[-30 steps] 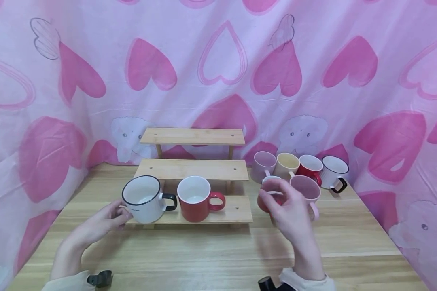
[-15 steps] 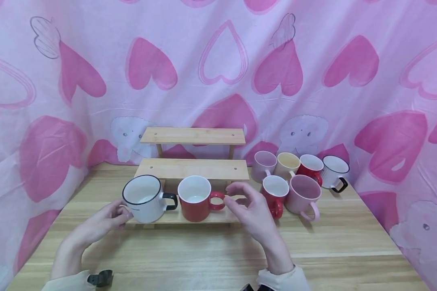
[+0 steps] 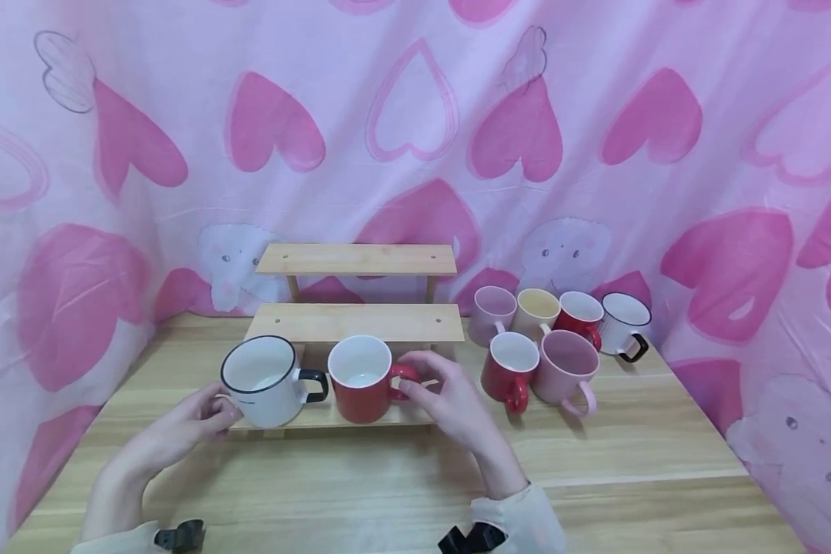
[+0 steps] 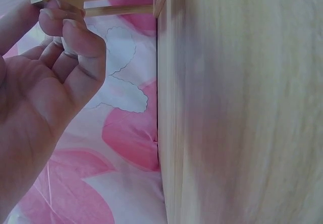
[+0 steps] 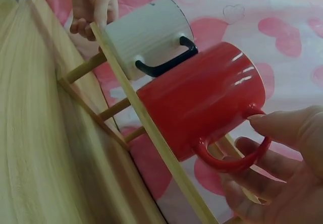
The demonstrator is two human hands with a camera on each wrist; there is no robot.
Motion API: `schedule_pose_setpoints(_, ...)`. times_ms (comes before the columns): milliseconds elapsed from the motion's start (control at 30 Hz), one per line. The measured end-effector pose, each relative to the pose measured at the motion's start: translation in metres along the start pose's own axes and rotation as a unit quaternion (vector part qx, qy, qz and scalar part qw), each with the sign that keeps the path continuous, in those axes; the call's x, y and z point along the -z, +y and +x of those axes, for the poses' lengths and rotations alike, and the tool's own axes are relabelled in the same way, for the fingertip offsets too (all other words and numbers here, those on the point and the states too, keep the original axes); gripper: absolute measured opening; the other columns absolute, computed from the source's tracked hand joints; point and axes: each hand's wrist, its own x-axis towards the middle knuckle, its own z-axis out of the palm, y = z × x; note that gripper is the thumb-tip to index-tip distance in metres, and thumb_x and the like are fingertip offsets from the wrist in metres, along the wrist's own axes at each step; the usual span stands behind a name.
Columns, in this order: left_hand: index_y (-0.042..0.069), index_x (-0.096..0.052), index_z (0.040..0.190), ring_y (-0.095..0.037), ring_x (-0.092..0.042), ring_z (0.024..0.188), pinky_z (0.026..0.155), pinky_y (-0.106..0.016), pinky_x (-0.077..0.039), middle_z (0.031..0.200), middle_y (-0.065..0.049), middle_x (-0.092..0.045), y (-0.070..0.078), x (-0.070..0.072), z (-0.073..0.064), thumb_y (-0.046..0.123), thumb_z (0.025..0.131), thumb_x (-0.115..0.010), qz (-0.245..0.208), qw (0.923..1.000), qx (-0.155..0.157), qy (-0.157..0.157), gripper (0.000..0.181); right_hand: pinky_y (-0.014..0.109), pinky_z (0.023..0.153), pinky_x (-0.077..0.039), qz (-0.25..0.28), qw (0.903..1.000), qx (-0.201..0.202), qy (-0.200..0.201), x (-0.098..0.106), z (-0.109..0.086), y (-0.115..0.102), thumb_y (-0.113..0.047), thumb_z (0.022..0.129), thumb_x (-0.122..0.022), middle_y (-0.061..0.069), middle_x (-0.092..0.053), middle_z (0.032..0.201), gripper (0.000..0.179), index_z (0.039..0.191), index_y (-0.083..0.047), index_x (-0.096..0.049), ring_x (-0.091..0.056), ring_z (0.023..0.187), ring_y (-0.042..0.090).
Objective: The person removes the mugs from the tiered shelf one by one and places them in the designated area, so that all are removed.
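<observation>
Wooden shelf [image 3: 356,323]: three-tiered, upright on the worktop [image 3: 318,492]; all places below are taken from it.

Red mug [image 3: 360,402]: upright on the shelf's lowest tier, right of the tier's middle as the person sees it, handle toward the tier's right end. The right hand [image 3: 452,400] is at this handle, the thumb on its upper part and the other fingers curled behind it; fingers clamped on the handle.

Black-rimmed white mug [image 3: 261,394]: upright on the same tier, toward its left end, just beside the red mug, its black handle pointing toward it.

Left hand [image 3: 192,425]: at the left end of the lowest tier, fingers bent and clamped on the board's end, close by the white mug.

On the worktop, right of the shelf, six further mugs stand upright. Rear row, from the shelf outward: lilac mug [image 3: 488,322], yellow mug [image 3: 532,317], rear red mug [image 3: 573,322], second black-rimmed mug [image 3: 615,334]. Front row: front red mug [image 3: 502,377], nearer the shelf, then pink mug [image 3: 556,377].

Behind the shelf hangs a heart-patterned pink cloth [image 3: 412,104].
</observation>
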Motion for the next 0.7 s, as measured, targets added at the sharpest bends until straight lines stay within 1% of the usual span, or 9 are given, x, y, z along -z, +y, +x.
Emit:
schedule_pose_setpoints(67,0.001,-0.048,0.114,-0.017,-0.052,0.078,0.066,-0.030,-0.044,0.085,-0.012,-0.055,-0.001,0.000,0.000,0.013,0.099,-0.056,0.001,1.0000,-0.001,-0.001,0.020,0.043,0.081,-0.052,-0.011,0.9999,-0.002,-0.002,0.001,0.000,0.001,-0.010,0.089,-0.072,0.003,-0.068,0.102,0.024,0.112,-0.014,-0.068,-0.064,0.091,0.017)
schedule_pose_setpoints(167,0.001,-0.048,0.115,-0.017,-0.052,0.079,0.067,-0.030,-0.045,0.089,-0.016,-0.055,-0.001,0.000,0.000,0.011,0.100,-0.055,-0.010,0.9999,-0.004,-0.002,0.020,0.040,0.074,-0.054,-0.026,0.9996,-0.008,-0.011,0.003,0.000,0.002,-0.013,0.090,-0.071,0.004,-0.068,0.100,0.020,0.110,-0.013,-0.069,-0.066,0.083,0.020)
schedule_pose_setpoints(300,0.000,-0.048,0.116,-0.017,-0.052,0.081,0.069,-0.030,-0.047,0.092,-0.015,-0.056,-0.003,0.000,-0.001,0.009,0.100,-0.054,-0.019,0.9998,-0.009,-0.005,0.019,0.036,0.059,-0.054,-0.039,0.9985,-0.027,-0.028,0.006,0.001,0.001,-0.018,0.091,-0.071,0.002,-0.069,0.091,0.018,0.108,-0.016,-0.069,-0.066,0.067,0.024)
schedule_pose_setpoints(367,0.000,-0.048,0.119,-0.017,-0.052,0.084,0.071,-0.030,-0.048,0.096,-0.014,-0.057,-0.003,0.001,-0.001,0.010,0.101,-0.053,-0.016,0.9998,-0.005,-0.007,0.022,0.037,0.055,-0.053,-0.051,0.9975,-0.033,-0.035,0.008,0.001,0.000,-0.019,0.091,-0.071,0.001,-0.069,0.086,0.016,0.107,-0.018,-0.069,-0.065,0.063,0.024)
schedule_pose_setpoints(433,-0.001,-0.047,0.122,-0.017,-0.053,0.086,0.073,-0.031,-0.049,0.099,-0.013,-0.057,-0.003,0.001,-0.001,0.011,0.101,-0.053,-0.016,0.9998,-0.002,-0.007,0.024,0.036,0.054,-0.053,-0.066,0.9965,-0.033,-0.039,0.010,0.002,-0.002,-0.020,0.091,-0.071,-0.001,-0.069,0.083,0.016,0.107,-0.019,-0.069,-0.065,0.063,0.023)
schedule_pose_setpoints(500,0.000,-0.046,0.124,-0.017,-0.053,0.088,0.074,-0.032,-0.049,0.102,-0.012,-0.057,-0.002,0.000,0.000,0.011,0.101,-0.052,-0.014,0.9999,0.001,-0.006,0.026,0.036,0.056,-0.053,-0.085,0.9951,-0.031,-0.039,0.011,0.003,-0.004,-0.022,0.091,-0.071,-0.003,-0.069,0.082,0.014,0.105,-0.021,-0.069,-0.065,0.066,0.022)
schedule_pose_setpoints(600,0.002,-0.046,0.125,-0.017,-0.053,0.084,0.072,-0.030,-0.048,0.099,-0.011,-0.057,-0.003,0.001,0.000,0.011,0.101,-0.052,-0.015,0.9999,-0.003,-0.005,0.026,0.034,0.060,-0.052,-0.105,0.9933,-0.032,-0.038,0.012,0.003,-0.005,-0.023,0.091,-0.071,-0.007,-0.068,0.082,0.013,0.104,-0.022,-0.069,-0.063,0.071,0.020)
schedule_pose_setpoints(700,0.003,-0.047,0.123,-0.019,-0.052,0.080,0.068,-0.030,-0.045,0.094,-0.012,-0.055,-0.004,0.001,0.001,0.010,0.101,-0.052,-0.016,0.9998,-0.007,-0.010,0.024,0.033,0.061,-0.051,-0.118,0.9919,-0.032,-0.035,0.012,0.003,-0.005,-0.023,0.091,-0.072,-0.011,-0.067,0.083,0.012,0.103,-0.023,-0.070,-0.061,0.073,0.018)
